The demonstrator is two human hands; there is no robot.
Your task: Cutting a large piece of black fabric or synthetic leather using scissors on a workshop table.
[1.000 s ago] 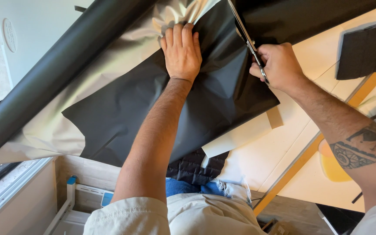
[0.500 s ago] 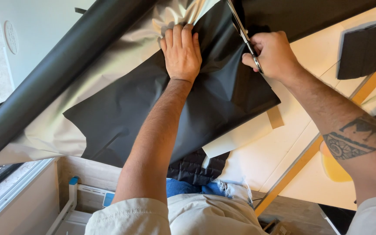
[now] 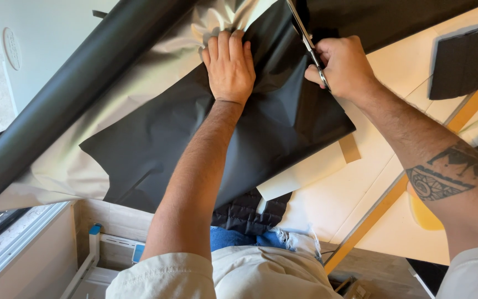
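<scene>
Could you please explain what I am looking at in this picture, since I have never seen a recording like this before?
There is no machine here: a person wears a camera on the head, so the single view looks down over their own arms. The left hand lies flat, palm down, on a sheet of black material, pressing it to the pale worktable. The right hand grips a pair of scissors, whose blades point away from the person along the sheet's edge. The sheet's underside shows a pale, shiny colour where it folds near the fingers. A long dark roll lies across the left of the picture. At the far right sits a piece of dark foam, and an orange strip runs along the table. The person's jeans show below.
</scene>
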